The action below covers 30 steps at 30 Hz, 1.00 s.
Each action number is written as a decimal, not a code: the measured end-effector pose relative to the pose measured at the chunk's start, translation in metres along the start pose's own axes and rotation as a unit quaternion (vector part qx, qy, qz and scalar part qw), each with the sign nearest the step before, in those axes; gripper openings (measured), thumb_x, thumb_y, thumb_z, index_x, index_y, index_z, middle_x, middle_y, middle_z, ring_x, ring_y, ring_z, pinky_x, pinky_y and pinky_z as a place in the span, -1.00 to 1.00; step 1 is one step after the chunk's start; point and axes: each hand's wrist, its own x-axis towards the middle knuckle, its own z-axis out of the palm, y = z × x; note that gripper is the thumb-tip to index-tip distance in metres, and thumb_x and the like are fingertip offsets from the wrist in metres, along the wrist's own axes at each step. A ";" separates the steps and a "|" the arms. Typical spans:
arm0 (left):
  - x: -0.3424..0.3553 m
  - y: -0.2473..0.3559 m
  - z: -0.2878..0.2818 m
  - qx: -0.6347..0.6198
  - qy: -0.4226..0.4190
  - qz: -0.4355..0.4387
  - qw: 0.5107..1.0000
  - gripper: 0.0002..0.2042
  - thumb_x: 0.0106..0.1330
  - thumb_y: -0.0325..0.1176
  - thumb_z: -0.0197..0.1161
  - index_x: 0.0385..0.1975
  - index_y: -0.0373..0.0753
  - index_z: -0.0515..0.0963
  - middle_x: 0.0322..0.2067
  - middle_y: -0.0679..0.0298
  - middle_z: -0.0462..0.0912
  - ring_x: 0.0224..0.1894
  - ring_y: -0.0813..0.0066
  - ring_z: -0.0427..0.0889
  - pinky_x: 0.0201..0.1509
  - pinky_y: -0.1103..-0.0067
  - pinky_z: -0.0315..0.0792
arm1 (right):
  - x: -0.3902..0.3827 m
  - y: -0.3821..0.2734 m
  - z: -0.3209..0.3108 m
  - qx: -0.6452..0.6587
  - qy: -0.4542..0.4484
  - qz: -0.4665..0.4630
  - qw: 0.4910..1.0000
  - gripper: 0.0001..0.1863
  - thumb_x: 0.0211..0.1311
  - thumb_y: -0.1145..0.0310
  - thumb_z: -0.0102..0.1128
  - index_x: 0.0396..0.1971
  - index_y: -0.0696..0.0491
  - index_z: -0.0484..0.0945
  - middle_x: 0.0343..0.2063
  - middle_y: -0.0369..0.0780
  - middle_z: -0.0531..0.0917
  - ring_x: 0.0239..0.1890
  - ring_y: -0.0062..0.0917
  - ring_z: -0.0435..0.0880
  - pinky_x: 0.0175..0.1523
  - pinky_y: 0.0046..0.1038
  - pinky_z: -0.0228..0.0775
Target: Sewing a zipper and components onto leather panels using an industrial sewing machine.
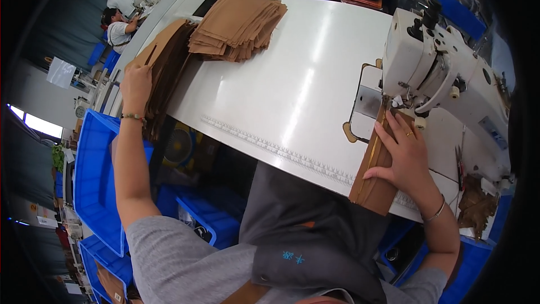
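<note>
My left hand [136, 87] reaches to the table's left edge, its fingers closed on the top of a brown panel [163, 45] with a dark slit. That panel lies over a thick pile of similar panels draped down the edge. My right hand [402, 155] lies flat with fingers spread on a brown strip [374, 188] that has a gold line like a zipper along it. The strip's far end runs under the needle area of a white sewing machine [419, 50]; the needle itself is hidden.
A stack of brown pieces [236, 25] rests at the table's far left. A ruler scale [275, 149] marks the front of the white table [281, 90]. Blue bins [98, 186] stand at left. Scissors [459, 166] and brown scraps [478, 205] lie at right. Two people sit far off.
</note>
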 end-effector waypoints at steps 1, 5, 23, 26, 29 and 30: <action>0.005 -0.007 -0.006 0.006 0.006 -0.010 1.000 -0.73 0.46 -0.18 0.13 -0.17 -0.14 0.73 -0.17 0.03 0.73 -0.10 -0.05 0.72 -0.03 0.17 0.59 | 0.001 0.000 -0.001 -0.001 0.004 0.000 1.000 0.16 -0.28 -0.51 0.40 0.25 0.10 0.58 0.36 0.05 0.46 0.39 -0.02 0.44 0.35 -0.04 0.25; 0.040 -0.043 -0.056 -0.018 0.041 -0.096 0.994 -0.73 0.45 -0.13 0.16 -0.10 -0.09 0.73 -0.14 0.10 0.71 -0.06 -0.05 0.70 0.00 0.15 0.54 | 0.002 -0.003 -0.002 -0.002 0.000 0.006 1.000 0.16 -0.27 -0.53 0.38 0.25 0.09 0.58 0.37 0.05 0.45 0.38 -0.02 0.45 0.39 0.03 0.21; -0.086 0.270 -0.198 -0.489 -0.520 0.373 0.593 -0.26 0.25 -0.55 0.08 0.52 -0.41 0.11 -0.35 0.05 0.59 -0.42 0.37 0.60 -0.24 0.53 0.48 | -0.003 0.001 0.001 -0.003 -0.029 0.025 0.999 0.14 -0.17 -0.55 0.31 0.30 0.04 0.53 0.37 0.05 0.44 0.41 -0.08 0.40 0.43 0.02 0.19; -0.097 0.292 -0.204 -0.549 -0.548 0.381 0.503 -0.26 0.26 -0.56 0.05 0.53 -0.41 0.10 -0.39 0.13 0.55 -0.41 0.47 0.55 -0.25 0.57 0.45 | -0.008 0.006 0.010 0.001 -0.025 0.024 0.999 -0.01 -0.05 -0.37 0.38 0.28 0.06 0.54 0.37 0.04 0.44 0.41 -0.08 0.40 0.42 -0.01 0.23; -0.106 0.316 -0.202 -0.618 -0.521 0.386 0.445 -0.28 0.34 -0.50 0.12 0.53 -0.41 0.09 -0.42 0.20 0.53 -0.45 0.49 0.49 -0.28 0.58 0.42 | -0.006 0.011 0.025 -0.026 0.036 0.013 0.999 -0.30 0.13 -0.01 0.40 0.22 0.07 0.56 0.35 -0.05 0.47 0.40 -0.17 0.45 0.38 -0.21 0.34; -0.108 0.324 -0.197 -0.634 -0.519 0.399 0.411 -0.30 0.38 -0.43 0.17 0.52 -0.41 0.13 -0.43 0.21 0.53 -0.44 0.50 0.50 -0.30 0.59 0.41 | -0.003 0.013 0.031 -0.079 0.038 -0.016 0.996 -0.24 0.20 -0.15 0.32 0.30 0.03 0.48 0.34 -0.07 0.49 0.37 -0.20 0.46 0.42 -0.15 0.30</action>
